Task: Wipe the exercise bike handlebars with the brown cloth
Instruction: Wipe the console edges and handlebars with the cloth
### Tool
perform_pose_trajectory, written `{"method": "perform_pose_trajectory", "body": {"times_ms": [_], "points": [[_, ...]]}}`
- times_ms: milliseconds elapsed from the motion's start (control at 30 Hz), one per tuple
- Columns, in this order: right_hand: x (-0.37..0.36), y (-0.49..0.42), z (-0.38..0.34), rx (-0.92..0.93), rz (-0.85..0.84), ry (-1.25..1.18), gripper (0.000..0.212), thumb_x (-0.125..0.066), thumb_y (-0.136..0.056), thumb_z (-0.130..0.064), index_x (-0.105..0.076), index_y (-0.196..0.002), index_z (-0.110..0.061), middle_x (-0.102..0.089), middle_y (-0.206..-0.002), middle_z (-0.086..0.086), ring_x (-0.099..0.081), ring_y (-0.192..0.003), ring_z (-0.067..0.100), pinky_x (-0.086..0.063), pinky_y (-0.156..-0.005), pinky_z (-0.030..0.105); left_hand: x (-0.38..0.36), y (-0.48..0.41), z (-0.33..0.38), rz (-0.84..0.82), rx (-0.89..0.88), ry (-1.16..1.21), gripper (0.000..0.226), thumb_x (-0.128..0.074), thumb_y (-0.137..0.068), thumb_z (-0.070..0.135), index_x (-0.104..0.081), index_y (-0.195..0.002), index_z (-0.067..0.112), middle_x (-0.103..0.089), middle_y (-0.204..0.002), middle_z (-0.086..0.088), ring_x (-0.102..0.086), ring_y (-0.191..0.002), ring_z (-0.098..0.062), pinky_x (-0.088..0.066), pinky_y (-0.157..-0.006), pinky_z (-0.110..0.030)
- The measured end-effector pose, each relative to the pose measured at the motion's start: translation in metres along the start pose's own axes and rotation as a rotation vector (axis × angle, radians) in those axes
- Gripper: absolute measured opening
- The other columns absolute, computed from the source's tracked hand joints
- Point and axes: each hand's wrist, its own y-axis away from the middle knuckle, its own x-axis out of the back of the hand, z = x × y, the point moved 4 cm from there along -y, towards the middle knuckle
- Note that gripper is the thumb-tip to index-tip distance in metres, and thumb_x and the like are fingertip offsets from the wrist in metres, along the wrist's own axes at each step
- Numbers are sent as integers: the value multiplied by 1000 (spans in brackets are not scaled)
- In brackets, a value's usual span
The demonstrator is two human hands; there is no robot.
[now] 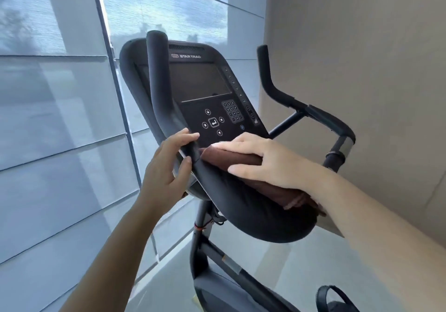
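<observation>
The black padded handlebars (pixel 241 205) of the exercise bike curve across the middle of the view, with a left upright horn (pixel 158 75) and a right horn (pixel 268 75). A brown cloth (pixel 231 160) lies folded over the near padded bar. My right hand (pixel 268 162) presses flat on the cloth, thumb underneath gripping it against the bar. My left hand (pixel 169 164) curls loosely around the bar where the left horn meets the pad, fingers touching it just left of the cloth.
The black console (pixel 205 94) with dark screen and keypad stands right behind the bar. A glass window wall fills the left, a beige wall (pixel 362 58) the right. The bike frame (pixel 217 256) and a pedal strap (pixel 335 297) sit below.
</observation>
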Motion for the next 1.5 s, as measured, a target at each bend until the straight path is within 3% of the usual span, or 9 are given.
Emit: {"method": "perform_pose_trajectory", "body": {"times_ms": [133, 333, 533, 733, 900, 1067, 1233, 1367, 1500], "points": [[10, 19, 11, 48, 12, -21, 50, -64, -83, -20, -47, -111, -59, -55, -115, -8, -50, -108, -4, -32, -99, 13, -1, 20, 22, 106, 105, -144, 36, -42, -86, 17, -51, -121, 17, -51, -126, 10, -41, -117, 3, -24, -96, -1], [27, 84, 36, 108, 24, 31, 50, -64, -83, -16, -51, -119, -48, -56, -110, -13, -52, -104, -1, -36, -88, 5, -23, 49, 65, 74, 123, -306, 42, -45, -88, 30, -53, -122, 8, -45, -134, -1, -41, -124, -16, -23, -89, 6], [38, 108, 38, 178, 155, 75, 43, -69, -79, -15, -59, -118, -32, -58, -108, -10, -53, -101, -2, -42, -90, 15, -33, 63, 97, 27, 57, -413, 33, -45, -89, 28, -63, -109, 9, -60, -122, -2, -45, -125, -18, -38, -102, -36], [13, 82, 10, 179, 323, 128, 35, -64, -83, -27, -61, -118, -29, -57, -107, 2, -51, -102, 18, -45, -90, 32, -43, 70, 109, 85, 143, -346, 22, -50, -87, 15, -66, -102, 13, -57, -116, 14, -44, -126, -11, -35, -97, -21], [13, 110, 27, 208, 364, 129, 37, -66, -82, -19, -62, -118, -19, -57, -102, 9, -55, -93, 27, -49, -85, 40, -50, 72, 117, 125, 149, -456, 19, -55, -87, 2, -66, -100, 8, -63, -117, 1, -47, -124, -18, -38, -96, -27], [11, 138, 32, 197, 438, 85, 36, -67, -81, -13, -63, -117, -14, -56, -104, 12, -58, -94, 25, -49, -88, 32, -54, 76, 128, 130, 91, -578, 20, -56, -84, 0, -68, -100, 1, -67, -112, -11, -55, -116, -27, -42, -96, -37], [7, 170, 39, 177, 549, -16, 36, -68, -79, -17, -64, -115, -12, -60, -104, 9, -61, -92, 18, -52, -86, 27, -61, 87, 130, 186, 71, -554, 20, -57, -83, 2, -66, -101, 0, -67, -109, -11, -55, -114, -24, -40, -97, -27], [-5, 194, 50, 121, 569, 6, 40, -63, -76, -26, -65, -112, -7, -62, -104, 12, -63, -90, 23, -57, -79, 36, -63, 88, 123, 226, 77, -532, 19, -53, -85, 3, -66, -100, 2, -66, -109, -10, -52, -114, -18, -36, -97, -18], [-12, 204, 64, 53, 574, 48, 37, -70, -75, -16, -66, -111, -9, -62, -103, 12, -63, -87, 26, -58, -76, 43, -63, 89, 120, 242, 79, -499, 20, -52, -86, 4, -65, -100, 2, -63, -110, -3, -50, -116, -18, -34, -98, -14]]}}
